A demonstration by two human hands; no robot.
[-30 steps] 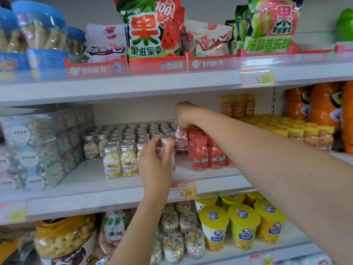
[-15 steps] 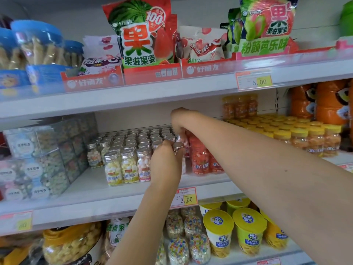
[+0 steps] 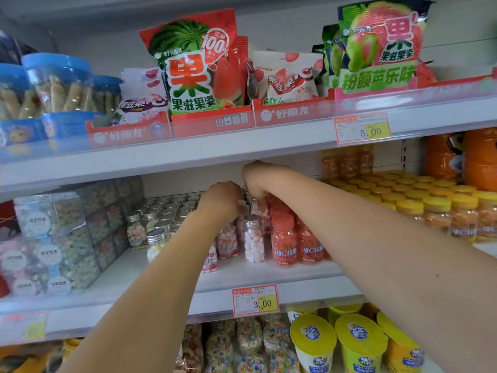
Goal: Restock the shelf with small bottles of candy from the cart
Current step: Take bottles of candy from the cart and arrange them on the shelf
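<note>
1. Both hands reach over the silver-capped small bottles (image 3: 166, 211) on the middle shelf (image 3: 269, 273), at 9 o'clock of the red-capped bottles (image 3: 283, 238)
2. The right hand (image 3: 259, 180) has its fingers curled down, clamped on a pink-filled bottle (image 3: 265, 215); the left hand (image 3: 223, 201), at its 9 o'clock, shows only its back, so I cannot tell whether its fingers hold anything
3. Many rows stand filled, but bare shelf at the block's 7 o'clock suggests stocking is partway; the cart is out of view, so what remains is unknown
</note>
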